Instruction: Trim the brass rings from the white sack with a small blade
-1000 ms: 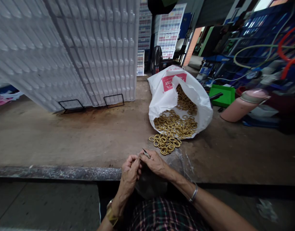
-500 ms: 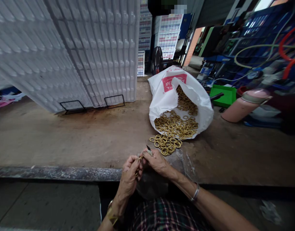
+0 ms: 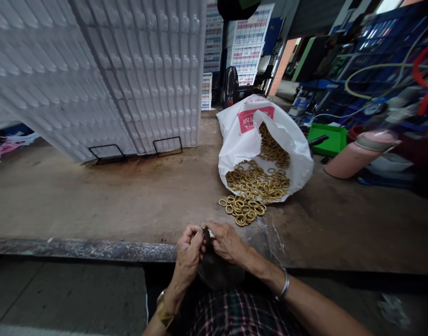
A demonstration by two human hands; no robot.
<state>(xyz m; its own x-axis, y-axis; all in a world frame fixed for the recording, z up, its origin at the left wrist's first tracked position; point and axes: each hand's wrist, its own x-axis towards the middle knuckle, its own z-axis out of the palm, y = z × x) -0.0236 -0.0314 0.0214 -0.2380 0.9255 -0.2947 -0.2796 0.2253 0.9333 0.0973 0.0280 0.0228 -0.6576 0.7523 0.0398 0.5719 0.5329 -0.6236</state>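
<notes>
At the table's front edge, my left hand [image 3: 189, 249] is closed in a pinch on a brass ring [image 3: 204, 227], mostly covered by the fingers. My right hand [image 3: 230, 243] meets it from the right, its fingers wrapped round a small knife [image 3: 211, 233]. Only a pale bit of the knife's handle shows; its blade is hidden. Just beyond my hands lies a loose pile of brass rings [image 3: 245, 211]. Behind the pile, a white sack [image 3: 231, 151] lies on its side, its open mouth facing me, with many more rings inside.
Ribbed translucent plastic trays [image 3: 147, 84] stand upright at left, with black wire stands [image 3: 168, 146] at their base. Right of the sack are a green tray [image 3: 327, 140] and a pink bottle [image 3: 354, 156]. White crates [image 3: 247, 49] are stacked behind the wooden table [image 3: 112, 200].
My right hand has turned, so the knife's dark blade, which pointed up and away before, is now out of sight between my hands. The view has shifted slightly.
</notes>
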